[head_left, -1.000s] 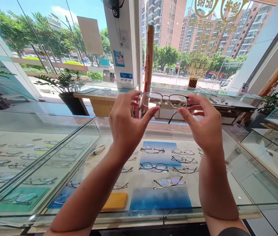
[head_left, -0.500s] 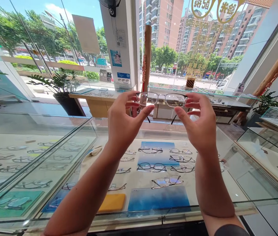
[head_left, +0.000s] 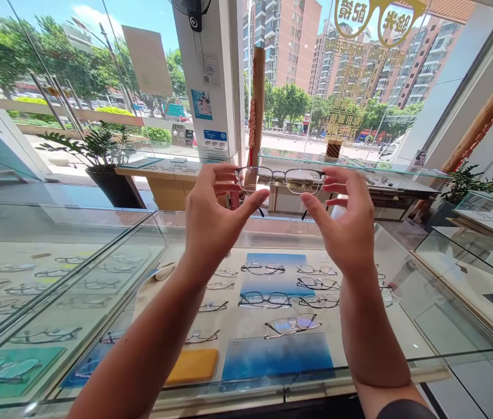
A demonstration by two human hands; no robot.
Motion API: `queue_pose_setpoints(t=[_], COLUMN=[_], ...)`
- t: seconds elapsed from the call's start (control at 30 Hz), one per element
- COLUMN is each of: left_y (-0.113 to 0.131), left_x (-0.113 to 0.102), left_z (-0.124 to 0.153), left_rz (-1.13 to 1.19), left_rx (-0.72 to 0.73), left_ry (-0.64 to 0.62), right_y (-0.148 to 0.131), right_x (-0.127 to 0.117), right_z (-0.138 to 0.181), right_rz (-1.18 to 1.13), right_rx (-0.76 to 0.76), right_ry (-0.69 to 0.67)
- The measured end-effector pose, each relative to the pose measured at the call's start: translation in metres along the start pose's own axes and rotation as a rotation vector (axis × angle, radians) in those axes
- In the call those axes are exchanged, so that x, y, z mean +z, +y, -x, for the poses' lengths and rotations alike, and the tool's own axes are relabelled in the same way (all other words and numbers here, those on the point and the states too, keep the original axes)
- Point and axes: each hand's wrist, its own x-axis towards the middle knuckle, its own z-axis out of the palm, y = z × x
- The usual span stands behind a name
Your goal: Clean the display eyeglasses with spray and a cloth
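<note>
The left hand (head_left: 215, 212) and right hand (head_left: 346, 218) each pinch one side of the glasses (head_left: 278, 173), above the case (head_left: 231, 320). They look unfolded, not yet put down; other pairs (head_left: 265, 299) lie inside.

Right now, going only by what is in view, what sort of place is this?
Most likely an optician's shop: rows of eyeglass frames lie in a glass display case, a pair of spectacles is held up, and the window bears a gold spectacle-shaped sign.
</note>
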Motion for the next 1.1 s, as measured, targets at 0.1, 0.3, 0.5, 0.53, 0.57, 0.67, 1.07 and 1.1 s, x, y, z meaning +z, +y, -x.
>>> queue_pose_setpoints(t=[0.1, 0.3, 0.5, 0.53, 0.57, 0.67, 1.07, 1.1], left_y=[0.000, 0.005, 0.010, 0.011, 0.011, 0.012, 0.000, -0.002], left_x=[0.000, -0.001, -0.004, -0.004, -0.005, -0.006, 0.000, 0.001], left_z=[0.000, 0.002, 0.004, 0.004, 0.004, 0.004, -0.002, -0.003], left_rz=[-0.028, -0.116, -0.164, -0.163, -0.160, -0.139, 0.058, 0.076], left_rx=[0.043, 0.150, 0.188, 0.188, 0.186, 0.176, 0.083, 0.084], left_ry=[0.045, 0.116, 0.132, 0.129, 0.127, 0.121, -0.028, -0.036], right_y=[-0.001, 0.008, 0.021, 0.022, 0.022, 0.023, 0.023, 0.022], right_x=[0.000, 0.002, 0.006, 0.006, 0.006, 0.006, 0.003, 0.003], right_z=[0.000, -0.003, -0.008, -0.009, -0.009, -0.009, -0.010, -0.010], right_rz=[-0.056, -0.181, -0.246, -0.263, -0.275, -0.283, -0.320, -0.338], right_rx=[0.062, 0.173, 0.264, 0.280, 0.290, 0.288, 0.236, 0.237], right_ry=[-0.029, -0.063, -0.066, -0.071, -0.076, -0.096, -0.117, -0.119])
